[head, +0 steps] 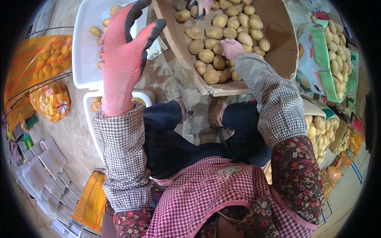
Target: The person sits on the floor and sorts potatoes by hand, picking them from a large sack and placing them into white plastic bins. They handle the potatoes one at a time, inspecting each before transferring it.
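Observation:
My left hand (pixel 122 56), in a pink knit glove with black-coated fingers, is raised over a white plastic tub (pixel 86 74). Its thumb and fingers are spread, and nothing shows between them. Beneath it, several potatoes (pixel 95 31) lie in the tub, partly covered by the glove. My right hand (pixel 231 48), gloved in pink, reaches down among the potatoes (pixel 214 32) in a large open cardboard box (pixel 281 35). The back of that glove faces me; its fingertips are hidden, so a grip on any potato cannot be made out.
Another person's gloved hand (pixel 203 5) is at the box's far side. A second white tub (pixel 89 104) with potatoes sits under my left forearm. Potato-filled green-edged boxes (pixel 324 65) stand to the right. Orange mesh sacks (pixel 20 65) and stacked white tubs (pixel 41 175) are leftward.

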Available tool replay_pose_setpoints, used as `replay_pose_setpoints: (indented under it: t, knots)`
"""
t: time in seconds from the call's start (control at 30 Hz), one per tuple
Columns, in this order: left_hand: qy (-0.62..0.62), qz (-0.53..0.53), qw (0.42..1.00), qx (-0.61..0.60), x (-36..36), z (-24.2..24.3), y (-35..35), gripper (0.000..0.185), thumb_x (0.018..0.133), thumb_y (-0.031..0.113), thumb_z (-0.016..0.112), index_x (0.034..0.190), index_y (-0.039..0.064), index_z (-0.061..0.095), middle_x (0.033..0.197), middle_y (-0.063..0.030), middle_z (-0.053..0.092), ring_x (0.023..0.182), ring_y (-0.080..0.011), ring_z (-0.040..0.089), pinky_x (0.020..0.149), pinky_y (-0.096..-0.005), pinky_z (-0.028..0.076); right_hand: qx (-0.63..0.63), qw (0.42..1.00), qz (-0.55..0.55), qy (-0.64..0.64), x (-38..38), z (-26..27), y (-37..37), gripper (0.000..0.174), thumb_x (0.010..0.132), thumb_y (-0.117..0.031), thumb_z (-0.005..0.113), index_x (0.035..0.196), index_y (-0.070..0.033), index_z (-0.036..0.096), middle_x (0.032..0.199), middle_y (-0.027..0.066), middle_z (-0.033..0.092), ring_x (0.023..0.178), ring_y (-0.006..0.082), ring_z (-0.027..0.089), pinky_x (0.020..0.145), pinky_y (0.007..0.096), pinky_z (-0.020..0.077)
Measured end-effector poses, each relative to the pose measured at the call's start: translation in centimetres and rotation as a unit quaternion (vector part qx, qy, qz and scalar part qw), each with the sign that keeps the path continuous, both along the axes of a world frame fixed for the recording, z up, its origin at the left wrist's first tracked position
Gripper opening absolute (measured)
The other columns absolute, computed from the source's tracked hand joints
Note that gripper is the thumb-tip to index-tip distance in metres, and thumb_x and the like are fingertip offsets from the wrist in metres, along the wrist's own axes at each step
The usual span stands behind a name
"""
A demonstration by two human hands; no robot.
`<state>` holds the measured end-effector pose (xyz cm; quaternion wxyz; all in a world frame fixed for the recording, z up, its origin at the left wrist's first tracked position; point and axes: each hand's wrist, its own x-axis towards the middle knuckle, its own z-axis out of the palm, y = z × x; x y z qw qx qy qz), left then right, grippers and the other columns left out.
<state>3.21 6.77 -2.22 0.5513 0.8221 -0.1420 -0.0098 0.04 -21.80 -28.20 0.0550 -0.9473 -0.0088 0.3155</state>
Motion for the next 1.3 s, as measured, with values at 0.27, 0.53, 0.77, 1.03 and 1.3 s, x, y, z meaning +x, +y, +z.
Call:
replay_pose_setpoints:
  t: [0.27, 0.53, 0.77, 1.03, 1.3]
  knots:
    - [0.056, -0.052, 0.997, 0.004, 0.1, -2.7, 0.6, 0.059, 0.077, 0.015, 0.074, 0.131, 0.006, 0.052, 0.122, -0.0142, 0.057, 0.112, -0.0249, 0.057, 0.096, -0.0333, 0.045, 0.513, 0.843, -0.161, -0.031, 3.9, 13.7, 2.9, 0.063, 0.081, -0.046, 0.069, 0.128, -0.006, 0.054, 0.105, 0.0052, 0.063, 0.095, 0.0123, 0.056, 0.083, 0.0281, 0.0464]
    - [0.099, -0.131, 0.975, -0.153, -1.7, -1.8, -2.1, 0.074, 0.070, 0.012, 0.080, 0.135, 0.001, 0.046, 0.124, -0.0096, 0.057, 0.113, -0.0181, 0.055, 0.095, -0.0305, 0.046, 0.555, 0.797, -0.175, -0.162, -2.2, 23.8, 6.5, 0.042, 0.094, -0.036, 0.056, 0.121, -0.004, 0.058, 0.091, 0.0046, 0.062, 0.078, 0.0099, 0.057, 0.066, 0.0242, 0.0471]
    - [0.228, -0.044, 0.933, -0.276, -1.5, -0.8, -1.9, 0.045, 0.094, 0.028, 0.057, 0.122, -0.006, 0.049, 0.107, -0.0141, 0.061, 0.085, -0.0195, 0.066, 0.068, -0.0279, 0.058, 0.628, 0.714, -0.132, -0.280, -2.1, 23.4, 7.2, 0.040, 0.091, -0.026, 0.060, 0.123, -0.003, 0.056, 0.113, 0.0103, 0.060, 0.102, 0.0167, 0.058, 0.084, 0.0289, 0.0498]
    - [0.241, -0.081, 0.937, -0.241, -1.9, -0.9, -2.0, 0.048, 0.086, 0.025, 0.069, 0.120, -0.004, 0.051, 0.109, -0.0128, 0.059, 0.096, -0.0196, 0.061, 0.077, -0.0293, 0.055, 0.562, 0.749, -0.140, -0.322, -2.6, 22.3, 8.7, 0.045, 0.087, -0.029, 0.066, 0.123, -0.004, 0.056, 0.110, 0.0106, 0.063, 0.097, 0.0198, 0.063, 0.082, 0.0294, 0.0508]
    - [0.069, -0.112, 0.969, -0.209, -1.4, -1.7, -1.8, 0.055, 0.075, 0.007, 0.074, 0.125, -0.001, 0.053, 0.120, -0.0111, 0.057, 0.111, -0.0200, 0.055, 0.096, -0.0309, 0.045, 0.729, 0.610, -0.278, -0.140, -2.4, 23.3, 8.7, 0.037, 0.098, -0.032, 0.050, 0.121, -0.004, 0.056, 0.103, 0.0077, 0.062, 0.088, 0.0152, 0.063, 0.072, 0.0258, 0.0550]
